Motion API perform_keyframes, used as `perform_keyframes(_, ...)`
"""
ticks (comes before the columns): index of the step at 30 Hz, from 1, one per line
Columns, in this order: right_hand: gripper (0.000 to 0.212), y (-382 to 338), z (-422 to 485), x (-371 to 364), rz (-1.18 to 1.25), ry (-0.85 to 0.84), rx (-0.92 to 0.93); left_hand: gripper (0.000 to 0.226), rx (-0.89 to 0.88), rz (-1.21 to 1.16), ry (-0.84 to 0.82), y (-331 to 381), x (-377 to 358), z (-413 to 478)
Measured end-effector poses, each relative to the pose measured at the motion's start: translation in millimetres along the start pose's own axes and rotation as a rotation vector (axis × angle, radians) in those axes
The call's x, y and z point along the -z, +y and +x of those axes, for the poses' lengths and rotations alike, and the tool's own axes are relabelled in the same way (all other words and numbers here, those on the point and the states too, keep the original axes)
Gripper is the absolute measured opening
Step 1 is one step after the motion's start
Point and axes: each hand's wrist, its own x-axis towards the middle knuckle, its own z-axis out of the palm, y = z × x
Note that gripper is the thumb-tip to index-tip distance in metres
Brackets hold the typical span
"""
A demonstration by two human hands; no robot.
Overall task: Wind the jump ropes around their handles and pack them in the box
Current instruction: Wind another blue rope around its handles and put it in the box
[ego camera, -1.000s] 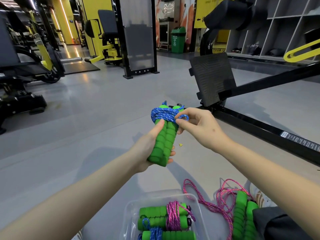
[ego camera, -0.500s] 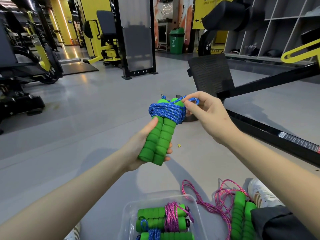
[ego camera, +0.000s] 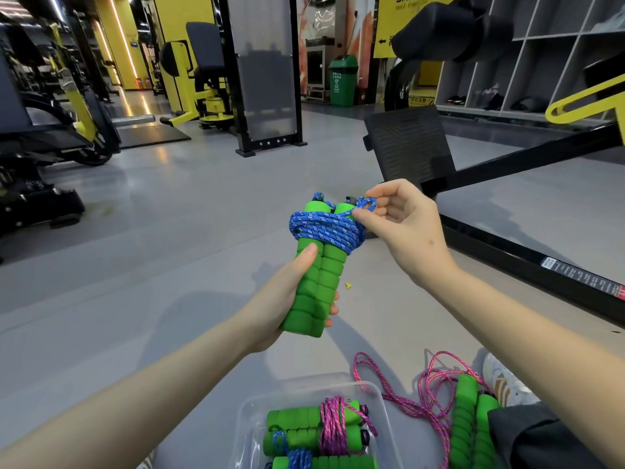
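My left hand (ego camera: 282, 304) grips the lower part of two green foam handles (ego camera: 319, 279) held upright side by side. A blue rope (ego camera: 324, 230) is coiled round their upper ends. My right hand (ego camera: 404, 228) pinches a small loop of that blue rope beside the handle tops. On the floor below stands a clear plastic box (ego camera: 248, 412) holding a pink-wound jump rope (ego camera: 333, 423) and a blue-wound one (ego camera: 297, 460). Right of the box lies a loose pink rope (ego camera: 406, 406) with its two green handles (ego camera: 471, 423).
A black gym machine frame (ego camera: 527, 252) with a footplate (ego camera: 411, 145) runs across the floor at the right. My white shoe (ego camera: 504, 384) and dark trouser leg are at the lower right. More gym machines stand far left and behind on the grey floor.
My right hand has moved up from the front of the coil to the handle tops, drawing out a small blue loop. The handles have risen slightly in my left hand.
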Motion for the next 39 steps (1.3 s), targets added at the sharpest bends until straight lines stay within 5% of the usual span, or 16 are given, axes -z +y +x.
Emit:
perform_keyframes(12, 0.018, 3.4, -2.0, 0.4, -0.265, 0.019, 0.237, 0.048, 0.038, -0.019, -0.012, 2.5, -3.6, 1.9)
perform_keyframes(18, 0.015, 2.4, -1.2, -0.5, -0.227, -0.036, 0.171, 0.051, 0.005, 0.033, 0.015, -3.5, 1.2, 0.9)
perform_keyframes(23, 0.011, 4.2, 2.1, -2.8, -0.273, -0.016, 0.288, 0.030, -0.094, 0.111, 0.087, -1.5, -1.9, 3.9)
perform_keyframes(35, 0.015, 2.6, 4.7, -2.1, -0.436, -0.286, 0.272, 0.029, -0.178, 0.191, 0.145, -5.5, -0.9, 0.3)
perform_keyframes(39, 0.016, 6.6, 4.9, 1.6, -0.526, -0.247, 0.395, 0.028, -0.186, 0.226, 0.134, -5.4, -3.2, 3.4)
